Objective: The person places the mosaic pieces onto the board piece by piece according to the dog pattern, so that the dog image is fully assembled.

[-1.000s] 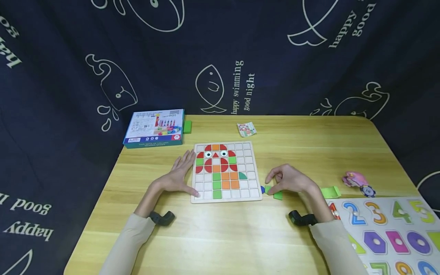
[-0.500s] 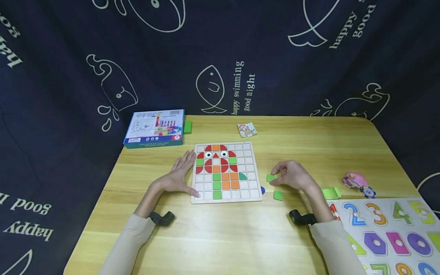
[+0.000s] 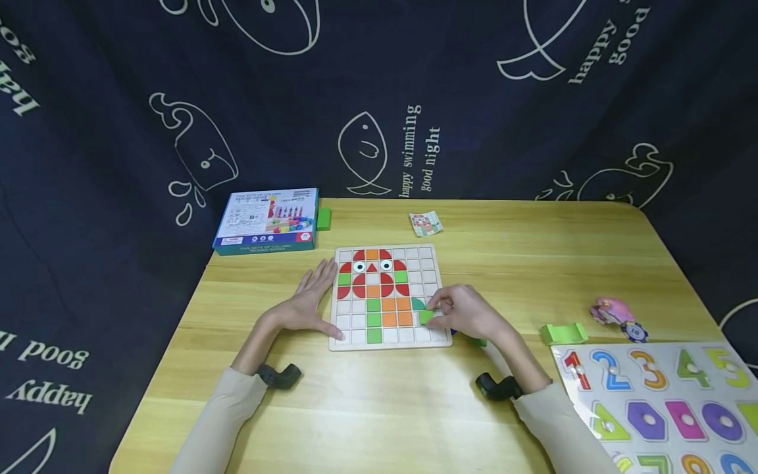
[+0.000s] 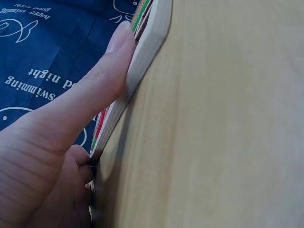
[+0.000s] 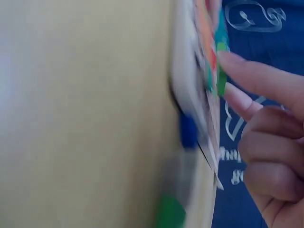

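A white square grid board (image 3: 391, 346) lies mid-table, bearing red, orange, green and eye-marked tiles in an owl-like pattern. My left hand (image 3: 303, 306) rests against its left edge, fingers spread, thumb on the lower left corner; the left wrist view shows the thumb (image 4: 102, 73) along the rim. Between thumb and index finger my right hand (image 3: 468, 313) pinches a light green square tile (image 3: 425, 317) over the board's right part, just below a teal quarter-round tile (image 3: 417, 303). Beside the board, a blue piece (image 5: 188, 130) and another green tile (image 5: 171, 212) lie partly behind the right hand.
A picture card (image 3: 425, 224) lies behind the board. At the back left are a boxed toy set (image 3: 266, 220) and a green block (image 3: 323, 219). A green holder (image 3: 564, 334), pink toy (image 3: 610, 308), round chip (image 3: 634, 330) and number-and-shape puzzle board (image 3: 648, 382) occupy the right side.
My right hand picked a green tile off the table right of the board and carried it left over the grid. The left hand has stayed in place.
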`<action>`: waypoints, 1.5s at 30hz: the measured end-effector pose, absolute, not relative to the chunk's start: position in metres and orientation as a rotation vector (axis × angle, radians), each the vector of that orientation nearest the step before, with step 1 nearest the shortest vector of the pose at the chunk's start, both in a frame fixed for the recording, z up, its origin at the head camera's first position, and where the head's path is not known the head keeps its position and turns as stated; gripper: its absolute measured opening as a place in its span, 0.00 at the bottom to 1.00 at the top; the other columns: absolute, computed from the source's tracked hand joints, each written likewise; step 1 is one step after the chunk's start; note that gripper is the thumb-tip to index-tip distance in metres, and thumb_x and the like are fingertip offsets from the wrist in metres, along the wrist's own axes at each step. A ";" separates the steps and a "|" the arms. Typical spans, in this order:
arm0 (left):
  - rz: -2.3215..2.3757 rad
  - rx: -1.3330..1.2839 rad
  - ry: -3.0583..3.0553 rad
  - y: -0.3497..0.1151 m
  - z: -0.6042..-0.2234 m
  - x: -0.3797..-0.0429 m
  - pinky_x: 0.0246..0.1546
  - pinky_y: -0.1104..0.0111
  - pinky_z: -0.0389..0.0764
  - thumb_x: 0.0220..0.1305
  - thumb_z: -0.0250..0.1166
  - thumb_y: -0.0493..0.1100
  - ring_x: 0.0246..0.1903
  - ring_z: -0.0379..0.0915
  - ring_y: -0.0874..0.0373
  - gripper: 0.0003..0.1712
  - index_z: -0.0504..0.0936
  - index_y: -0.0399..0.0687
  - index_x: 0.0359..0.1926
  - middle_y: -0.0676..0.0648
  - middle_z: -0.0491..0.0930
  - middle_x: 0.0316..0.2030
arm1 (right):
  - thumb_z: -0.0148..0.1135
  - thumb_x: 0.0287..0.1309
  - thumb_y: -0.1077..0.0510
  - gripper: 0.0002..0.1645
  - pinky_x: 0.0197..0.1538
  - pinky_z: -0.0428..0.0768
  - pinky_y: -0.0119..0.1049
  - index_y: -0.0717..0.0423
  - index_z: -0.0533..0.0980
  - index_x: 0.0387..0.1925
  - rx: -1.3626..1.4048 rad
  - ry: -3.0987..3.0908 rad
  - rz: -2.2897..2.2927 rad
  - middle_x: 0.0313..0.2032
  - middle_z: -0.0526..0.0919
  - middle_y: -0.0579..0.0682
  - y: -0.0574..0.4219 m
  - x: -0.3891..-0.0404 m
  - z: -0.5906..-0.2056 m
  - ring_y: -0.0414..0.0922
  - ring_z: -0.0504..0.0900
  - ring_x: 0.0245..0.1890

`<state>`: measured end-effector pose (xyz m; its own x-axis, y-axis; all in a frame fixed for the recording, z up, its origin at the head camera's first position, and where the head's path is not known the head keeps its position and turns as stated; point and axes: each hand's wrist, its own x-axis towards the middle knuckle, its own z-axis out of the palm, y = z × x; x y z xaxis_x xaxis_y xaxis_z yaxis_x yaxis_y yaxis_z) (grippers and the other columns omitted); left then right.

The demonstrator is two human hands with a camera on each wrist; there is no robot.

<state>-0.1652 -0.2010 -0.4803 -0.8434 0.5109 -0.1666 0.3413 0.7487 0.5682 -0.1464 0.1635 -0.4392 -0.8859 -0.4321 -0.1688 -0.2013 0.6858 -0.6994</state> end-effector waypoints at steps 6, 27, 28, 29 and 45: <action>0.756 0.676 2.643 -0.199 -0.479 -0.166 0.76 0.49 0.28 0.34 0.75 0.72 0.76 0.16 0.50 0.83 0.29 0.49 0.76 0.46 0.23 0.77 | 0.78 0.43 0.56 0.15 0.21 0.59 0.27 0.52 0.84 0.36 -0.471 2.611 -1.008 0.14 0.67 0.44 0.157 -0.146 -0.443 0.39 0.61 0.16; 0.760 0.676 2.640 -0.198 -0.477 -0.165 0.76 0.48 0.28 0.33 0.76 0.71 0.76 0.16 0.49 0.83 0.30 0.48 0.76 0.45 0.24 0.77 | 0.77 0.42 0.56 0.25 0.21 0.60 0.26 0.54 0.83 0.47 -0.453 2.312 -1.164 0.15 0.59 0.44 0.228 -0.153 -0.434 0.37 0.59 0.17; 0.764 0.673 2.639 -0.198 -0.477 -0.164 0.76 0.48 0.28 0.33 0.76 0.71 0.76 0.16 0.49 0.83 0.30 0.49 0.76 0.46 0.24 0.77 | 0.78 0.41 0.57 0.26 0.21 0.61 0.27 0.56 0.83 0.46 -0.458 2.308 -1.142 0.15 0.60 0.44 0.237 -0.151 -0.435 0.37 0.59 0.17; 0.766 0.674 2.637 -0.198 -0.477 -0.164 0.76 0.48 0.28 0.33 0.76 0.71 0.76 0.16 0.48 0.83 0.30 0.48 0.76 0.45 0.24 0.77 | 0.78 0.40 0.57 0.26 0.22 0.62 0.27 0.57 0.82 0.45 -0.454 2.295 -1.122 0.16 0.61 0.44 0.244 -0.150 -0.436 0.37 0.60 0.17; 0.788 0.670 2.636 -0.199 -0.479 -0.164 0.75 0.47 0.28 0.33 0.76 0.71 0.76 0.16 0.48 0.83 0.30 0.49 0.76 0.45 0.24 0.77 | 0.81 0.35 0.56 0.27 0.24 0.65 0.27 0.56 0.78 0.40 -0.497 2.274 -1.037 0.19 0.65 0.46 0.240 -0.149 -0.450 0.38 0.63 0.19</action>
